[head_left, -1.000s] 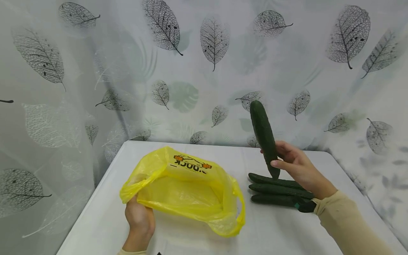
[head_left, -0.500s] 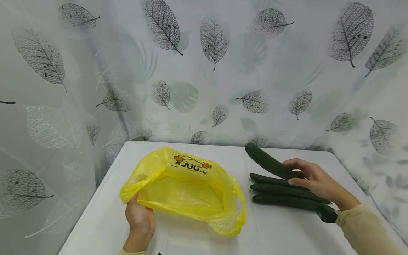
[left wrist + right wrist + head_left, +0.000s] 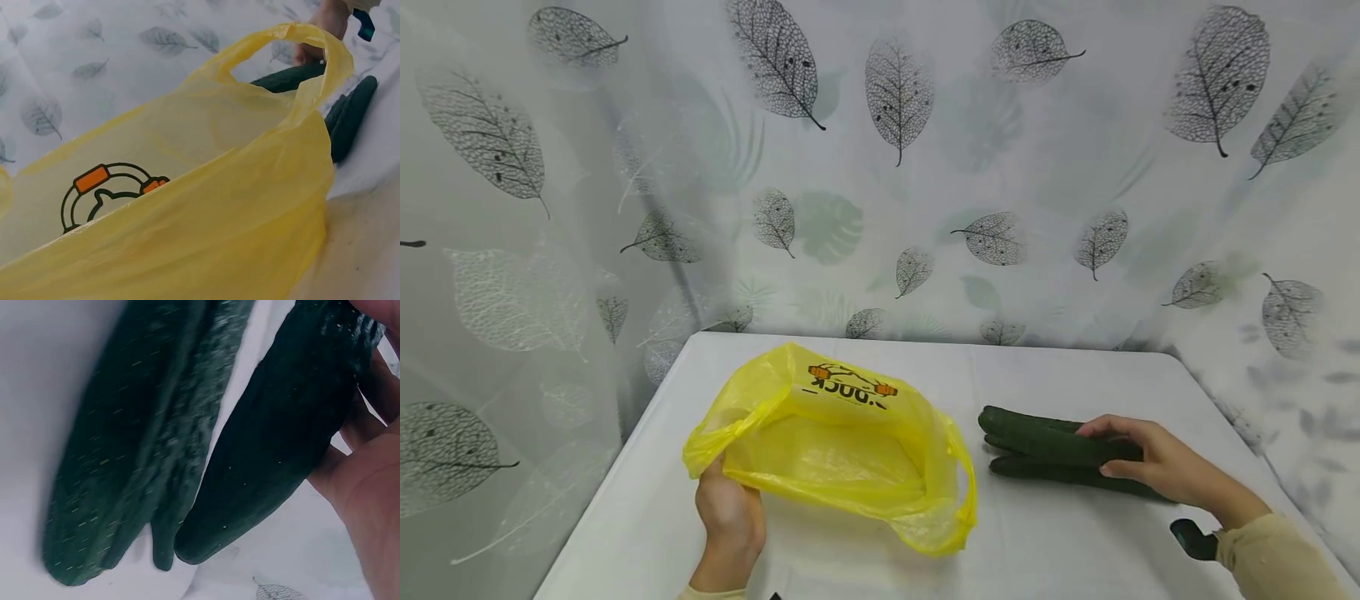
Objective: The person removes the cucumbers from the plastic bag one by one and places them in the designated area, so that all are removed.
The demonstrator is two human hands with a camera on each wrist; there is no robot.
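In the head view, my left hand (image 3: 727, 517) grips the left side of a yellow plastic bag (image 3: 865, 492). The bag's mouth gapes toward me, and most of that hand's fingers are hidden by the plastic. To the right, my right hand (image 3: 1165, 467) holds a dark green cucumber (image 3: 1052, 444) by its right end. This cucumber lies low, over or against several other cucumbers (image 3: 1060, 473) on the table. The right wrist view shows the held cucumber (image 3: 275, 437) along the palm, with other cucumbers (image 3: 112, 444) beside it.
A white table (image 3: 1030, 550) bears everything. Behind and around it hangs a pale curtain (image 3: 910, 192) printed with leaves. A dark strap piece (image 3: 1193, 540) hangs at the right wrist. Duck-and-letter printing (image 3: 852, 385) marks the bag's back wall.
My right hand has moved down and to the right, bringing the cucumber from nearly upright to lying flat among the others. My left hand and the bag have stayed put.
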